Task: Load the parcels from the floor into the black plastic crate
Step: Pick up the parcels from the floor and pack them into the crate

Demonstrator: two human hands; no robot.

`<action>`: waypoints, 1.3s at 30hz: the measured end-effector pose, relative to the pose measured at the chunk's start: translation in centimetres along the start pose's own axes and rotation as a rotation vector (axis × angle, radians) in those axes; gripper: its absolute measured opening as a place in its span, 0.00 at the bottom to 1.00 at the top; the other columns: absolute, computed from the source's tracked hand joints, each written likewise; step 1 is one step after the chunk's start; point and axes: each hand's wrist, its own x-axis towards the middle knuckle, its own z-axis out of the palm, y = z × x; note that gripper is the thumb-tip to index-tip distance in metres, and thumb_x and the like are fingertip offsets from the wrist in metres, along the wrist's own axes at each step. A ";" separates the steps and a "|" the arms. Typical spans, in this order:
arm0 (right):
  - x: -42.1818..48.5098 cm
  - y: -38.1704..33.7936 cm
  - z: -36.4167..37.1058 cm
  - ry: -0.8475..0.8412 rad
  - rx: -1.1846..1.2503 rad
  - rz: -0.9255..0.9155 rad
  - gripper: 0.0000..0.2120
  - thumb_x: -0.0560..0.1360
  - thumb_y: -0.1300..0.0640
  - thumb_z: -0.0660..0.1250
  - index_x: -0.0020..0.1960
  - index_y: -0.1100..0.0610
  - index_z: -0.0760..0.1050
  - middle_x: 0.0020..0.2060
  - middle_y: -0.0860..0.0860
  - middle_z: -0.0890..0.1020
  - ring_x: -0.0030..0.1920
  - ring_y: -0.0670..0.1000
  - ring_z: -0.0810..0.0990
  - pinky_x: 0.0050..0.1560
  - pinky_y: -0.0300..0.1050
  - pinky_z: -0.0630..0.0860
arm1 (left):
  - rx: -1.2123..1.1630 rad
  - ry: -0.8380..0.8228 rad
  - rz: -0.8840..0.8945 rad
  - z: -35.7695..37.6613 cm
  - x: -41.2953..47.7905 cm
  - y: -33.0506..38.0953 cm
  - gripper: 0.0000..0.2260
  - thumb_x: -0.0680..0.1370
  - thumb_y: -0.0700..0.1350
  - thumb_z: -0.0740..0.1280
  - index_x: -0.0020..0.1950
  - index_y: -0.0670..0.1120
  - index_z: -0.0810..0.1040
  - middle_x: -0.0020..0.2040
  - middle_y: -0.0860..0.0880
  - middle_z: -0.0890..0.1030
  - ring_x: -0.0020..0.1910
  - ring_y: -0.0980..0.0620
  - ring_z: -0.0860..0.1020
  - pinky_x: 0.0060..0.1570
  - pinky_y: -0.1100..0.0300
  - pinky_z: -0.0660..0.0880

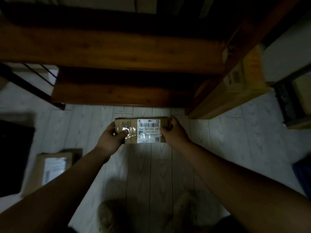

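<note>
Two hands on one parcel (pixel 143 130): left hand (pixel 111 137) clamped round the left end, thumb laid across the taped top; right hand (pixel 173 132) wrapped round the right end, fingers curled over the far edge. Held level and seemingly clear of the pale floor (pixel 151 174), white label (pixel 149 132) face up, probably to keep the long box from tipping, with the load shared end to end. Gripped at the short ends rather than the middle, leaving the barcode uncovered. Positioned just in front of the wooden shelf (pixel 117 52), near its lowest board.

Not yet loaded. Off to the left, at the frame edge, a dark blurred mass, likely the black plastic crate (pixel 11 157) but too dim to confirm. Just beside it, flat on the floor, a second parcel (pixel 52 167) with its own label up, untouched.

Judged early to middle in the job. Next, most likely, a swing leftward and down into the crate, with both grips kept firm until set inside.
</note>
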 end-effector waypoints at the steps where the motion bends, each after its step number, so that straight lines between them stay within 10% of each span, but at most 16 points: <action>1: -2.9 -2.1 -0.9 -0.002 0.006 0.001 0.32 0.79 0.50 0.63 0.78 0.48 0.51 0.67 0.55 0.73 0.61 0.57 0.76 0.53 0.46 0.76 | 0.005 -0.003 0.004 -1.6 -2.4 1.8 0.17 0.78 0.40 0.65 0.66 0.47 0.71 0.55 0.46 0.77 0.43 0.53 0.77 0.36 0.63 0.73; 10: -28.5 -18.7 -7.6 0.054 0.102 -0.155 0.23 0.81 0.51 0.59 0.74 0.48 0.60 0.62 0.48 0.74 0.57 0.51 0.76 0.50 0.42 0.72 | 0.008 0.006 0.063 -14.7 -25.4 17.2 0.17 0.78 0.45 0.66 0.66 0.54 0.72 0.55 0.50 0.81 0.51 0.45 0.80 0.55 0.46 0.77; 16: -38.4 -25.5 -9.7 0.040 0.039 -0.365 0.29 0.78 0.49 0.63 0.76 0.47 0.57 0.68 0.52 0.72 0.66 0.56 0.73 0.65 0.54 0.72 | 0.002 0.146 0.205 -19.5 -37.2 22.0 0.18 0.79 0.48 0.63 0.68 0.50 0.68 0.57 0.48 0.78 0.48 0.49 0.79 0.50 0.50 0.76; 24: -49.5 -31.1 -9.9 -0.029 -0.358 -0.736 0.46 0.72 0.45 0.71 0.77 0.41 0.43 0.78 0.46 0.44 0.76 0.53 0.55 0.71 0.48 0.59 | -0.034 0.383 0.279 -26.3 -50.2 22.7 0.20 0.77 0.51 0.65 0.69 0.50 0.68 0.58 0.48 0.79 0.50 0.50 0.80 0.51 0.50 0.77; 31: -57.1 -36.8 -4.1 -0.140 -0.568 -0.904 0.51 0.68 0.44 0.75 0.78 0.44 0.43 0.76 0.46 0.48 0.72 0.55 0.62 0.69 0.49 0.63 | 0.082 0.487 0.327 -35.9 -58.9 22.6 0.19 0.79 0.48 0.64 0.68 0.45 0.69 0.58 0.47 0.78 0.44 0.53 0.78 0.39 0.62 0.74; 39: -64.5 -42.5 10.2 -0.096 -0.578 -1.025 0.50 0.67 0.43 0.75 0.77 0.46 0.48 0.74 0.49 0.53 0.69 0.56 0.67 0.68 0.49 0.66 | 0.386 0.501 0.407 -51.5 -64.4 17.0 0.43 0.73 0.46 0.72 0.77 0.57 0.46 0.68 0.51 0.67 0.59 0.51 0.74 0.57 0.57 0.72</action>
